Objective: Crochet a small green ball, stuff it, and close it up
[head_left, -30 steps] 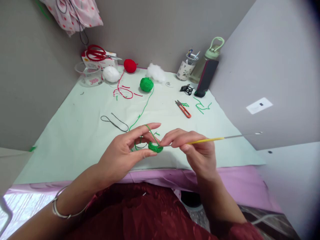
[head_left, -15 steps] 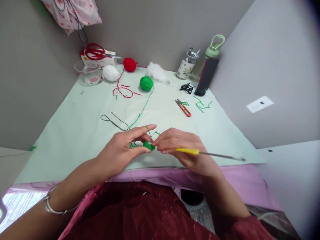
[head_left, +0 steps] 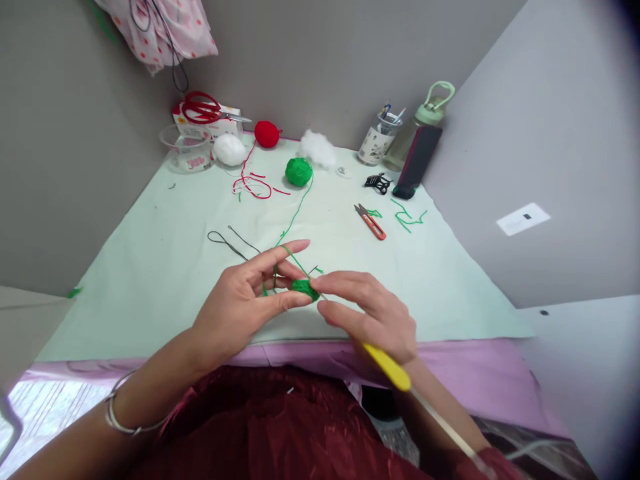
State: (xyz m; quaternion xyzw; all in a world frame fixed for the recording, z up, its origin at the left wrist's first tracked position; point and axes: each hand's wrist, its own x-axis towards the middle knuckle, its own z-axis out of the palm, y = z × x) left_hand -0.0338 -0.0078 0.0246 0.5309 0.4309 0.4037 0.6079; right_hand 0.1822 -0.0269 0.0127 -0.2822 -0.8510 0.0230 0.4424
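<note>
Between the thumb and fingers of my left hand (head_left: 250, 287) is a small green crochet piece (head_left: 304, 288). Green yarn (head_left: 299, 212) runs from the green yarn ball (head_left: 299, 172) over my raised left index finger down to the piece. My right hand (head_left: 373, 310) holds a crochet hook (head_left: 384, 365) with a yellow grip, its far shaft slanting down to the right past my wrist. The hook's working end meets the piece at my right fingertips; its tip is hidden. A small dark pin-like bit with a green tail (head_left: 316, 269) sticks up behind the piece.
Orange-handled thread snips (head_left: 370, 223), green yarn scraps (head_left: 410, 217) and a black hair claw (head_left: 377, 183) lie to the right. A black cord (head_left: 227, 243) lies left. Along the back are a red yarn ball (head_left: 267, 134), white stuffing (head_left: 318, 148), scissors (head_left: 201, 108), a plastic tub (head_left: 187, 150) and a bottle (head_left: 430, 113).
The hook's yellow grip has swung from nearly level to slanting down right. My right fingers have spread somewhat, and the green piece sits slightly farther right in view.
</note>
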